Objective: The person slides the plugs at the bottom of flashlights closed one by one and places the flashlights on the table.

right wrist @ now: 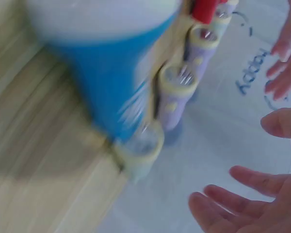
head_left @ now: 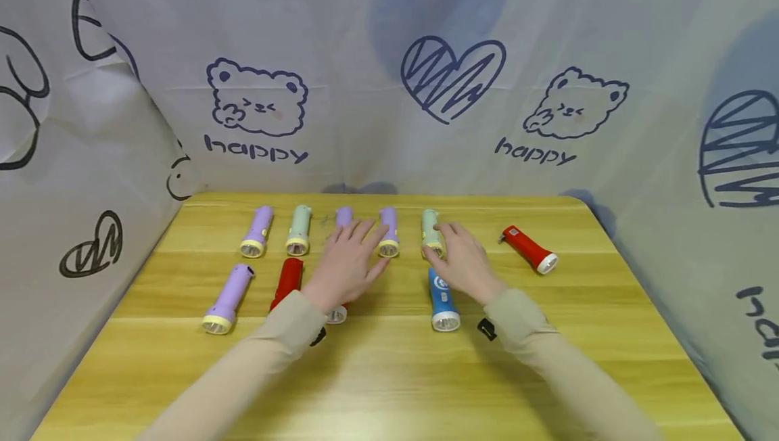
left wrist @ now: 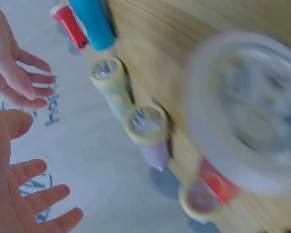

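My left hand [head_left: 347, 265] is open, fingers spread, over a purple flashlight [head_left: 343, 215] and a red flashlight with a white rim [head_left: 336, 314], both partly hidden. To its right lies another purple flashlight [head_left: 388, 233]. My right hand [head_left: 465, 260] is also open, with fingers near a green flashlight [head_left: 430, 224] that they partly overlap in the head view. Below that hand lies a blue flashlight [head_left: 443, 302], white-rimmed lens toward me. In the left wrist view, the left fingers [left wrist: 51, 199] hold nothing. The right fingers [right wrist: 237, 199] are likewise bare in the right wrist view.
On the wooden table [head_left: 389, 387], a purple [head_left: 257, 230] and a green flashlight [head_left: 299, 230] lie at the back left. Nearer are a purple [head_left: 228, 297] and a red one [head_left: 289, 281]. Another red flashlight [head_left: 528, 249] lies right. A printed cloth [head_left: 365, 123] hangs behind.
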`<state>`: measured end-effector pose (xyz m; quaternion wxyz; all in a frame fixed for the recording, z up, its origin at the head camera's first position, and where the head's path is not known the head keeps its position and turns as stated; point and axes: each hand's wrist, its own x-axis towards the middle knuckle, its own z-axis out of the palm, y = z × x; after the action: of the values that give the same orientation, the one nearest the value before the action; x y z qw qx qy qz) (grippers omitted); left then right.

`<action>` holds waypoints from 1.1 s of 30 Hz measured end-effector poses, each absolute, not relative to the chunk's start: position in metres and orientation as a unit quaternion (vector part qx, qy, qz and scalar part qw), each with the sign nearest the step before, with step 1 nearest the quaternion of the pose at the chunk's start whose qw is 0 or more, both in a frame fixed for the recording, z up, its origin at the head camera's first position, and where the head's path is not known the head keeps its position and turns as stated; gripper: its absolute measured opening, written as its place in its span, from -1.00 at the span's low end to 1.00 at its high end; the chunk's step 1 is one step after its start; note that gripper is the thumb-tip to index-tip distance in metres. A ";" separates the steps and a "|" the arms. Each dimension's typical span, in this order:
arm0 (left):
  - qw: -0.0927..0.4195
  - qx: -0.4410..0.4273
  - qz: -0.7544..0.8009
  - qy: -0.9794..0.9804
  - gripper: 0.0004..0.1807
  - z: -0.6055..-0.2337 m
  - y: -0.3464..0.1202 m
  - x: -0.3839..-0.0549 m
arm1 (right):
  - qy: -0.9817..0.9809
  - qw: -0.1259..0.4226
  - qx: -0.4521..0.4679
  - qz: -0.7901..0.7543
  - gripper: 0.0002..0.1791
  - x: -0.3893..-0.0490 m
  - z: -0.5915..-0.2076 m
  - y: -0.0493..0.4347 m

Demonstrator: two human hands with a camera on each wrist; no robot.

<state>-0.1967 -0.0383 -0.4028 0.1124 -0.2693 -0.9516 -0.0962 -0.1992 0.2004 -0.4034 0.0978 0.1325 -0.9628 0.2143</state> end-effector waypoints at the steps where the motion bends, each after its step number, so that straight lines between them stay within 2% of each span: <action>1: 0.113 -0.275 -0.100 -0.949 -0.38 -0.402 -0.031 -0.198 | -0.964 0.103 0.133 0.207 -0.39 -0.199 -0.404 0.208; 19: 0.054 -0.337 -0.062 -0.938 -0.31 -0.415 0.069 -0.196 | -0.985 0.117 0.112 0.054 -0.33 -0.207 -0.438 0.328; 28: 0.015 -0.329 -0.022 -0.944 -0.25 -0.423 0.097 -0.193 | -0.995 0.050 0.084 0.021 -0.18 -0.214 -0.448 0.355; 33: -0.022 -0.329 -0.024 -0.944 -0.23 -0.425 0.106 -0.189 | -0.998 -0.018 0.053 0.043 -0.11 -0.219 -0.448 0.357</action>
<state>-0.1894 0.1061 -0.4253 -0.0224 -0.3293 -0.9437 -0.0236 -0.2185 0.3569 -0.4482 -0.0178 0.0526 -0.9975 0.0427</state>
